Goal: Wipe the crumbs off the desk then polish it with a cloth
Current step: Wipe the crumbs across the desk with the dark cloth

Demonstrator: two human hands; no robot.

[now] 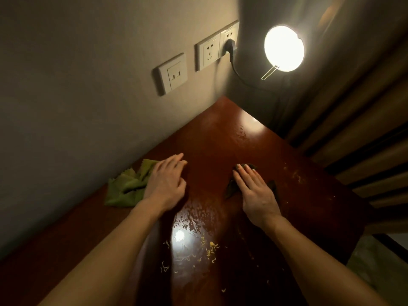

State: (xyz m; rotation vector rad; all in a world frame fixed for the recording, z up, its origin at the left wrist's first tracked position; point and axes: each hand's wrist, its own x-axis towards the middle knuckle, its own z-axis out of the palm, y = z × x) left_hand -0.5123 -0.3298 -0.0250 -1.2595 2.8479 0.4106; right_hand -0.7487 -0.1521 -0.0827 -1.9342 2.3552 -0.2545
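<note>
You're pressing your right hand (pixel 256 193) flat, grip spread, on the dark cloth (pixel 230 189); crumbs (pixel 209 248) are lying nearer you than that cloth, your left hand (pixel 165 182) hovering loose-gripped, empty.

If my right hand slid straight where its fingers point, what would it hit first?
Only bare desk lies ahead of the right hand; probably the wall below the sockets comes first, depth unclear.

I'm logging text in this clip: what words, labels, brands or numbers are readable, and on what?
None readable. The switch plate, wall sockets, plug and lamp show no legible marking; any fine print is too small to tell. The green cloth and dark cloth are plain.
</note>
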